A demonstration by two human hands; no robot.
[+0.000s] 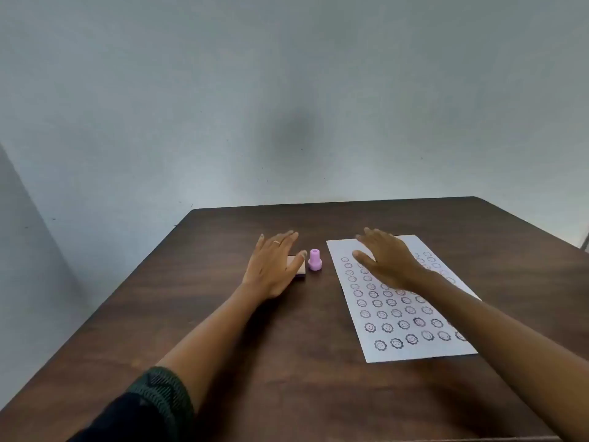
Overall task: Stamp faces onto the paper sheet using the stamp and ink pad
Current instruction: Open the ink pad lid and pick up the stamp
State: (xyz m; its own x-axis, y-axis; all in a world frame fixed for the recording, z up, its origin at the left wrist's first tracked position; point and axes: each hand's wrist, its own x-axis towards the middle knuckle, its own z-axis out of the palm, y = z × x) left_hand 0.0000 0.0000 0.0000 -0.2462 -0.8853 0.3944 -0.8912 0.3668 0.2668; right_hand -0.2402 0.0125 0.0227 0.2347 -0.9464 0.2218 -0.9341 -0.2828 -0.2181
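A white paper sheet [414, 342] lies on the right of the dark wooden table [287, 362], covered with rows of stamped smiley faces. A small pink stamp [315, 260] stands upright left of the sheet. Just left of it lies the pale ink pad [299, 267], mostly hidden under my left hand [272, 266]. That hand is spread flat over the pad, fingers apart, holding nothing. My right hand [387, 258] hovers flat over the upper part of the sheet with its fingers spread, holding nothing.
The table's far edge meets a plain grey wall [287, 106]. The table's left edge runs diagonally toward me. My left forearm wears a dark sleeve [153, 406] at the bottom left.
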